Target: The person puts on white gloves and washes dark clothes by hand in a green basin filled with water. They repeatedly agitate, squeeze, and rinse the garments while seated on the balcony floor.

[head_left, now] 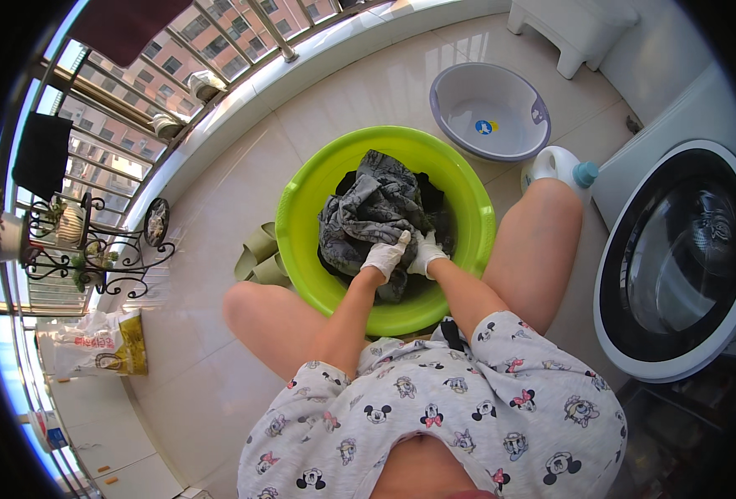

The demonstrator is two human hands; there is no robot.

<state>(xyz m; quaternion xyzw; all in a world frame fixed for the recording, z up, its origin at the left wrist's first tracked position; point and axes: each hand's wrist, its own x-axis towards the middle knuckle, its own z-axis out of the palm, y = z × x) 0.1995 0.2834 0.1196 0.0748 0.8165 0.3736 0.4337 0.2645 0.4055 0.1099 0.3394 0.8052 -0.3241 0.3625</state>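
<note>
A lime-green plastic basin (290, 249) stands on the floor between my knees. Bunched inside it is a grey patterned cloth (368, 206), with darker fabric (431, 194) beneath and beside it. My left hand (385, 257), in a white glove, grips a fold at the near side of the grey cloth. Close by on the right, my right hand (427, 252), gloved as well, holds the cloth too; its fingertips are partly hidden in the folds. Dark water seems to show at the basin's right inner side.
A pale basin with a purple rim (545, 134) sits beyond, near a white detergent bottle (552, 165) with a blue cap. The washing machine's round door (673, 262) is swung out at right. Green slippers (258, 249) lie left of the green basin. A wrought-iron plant stand (124, 249) is farther left.
</note>
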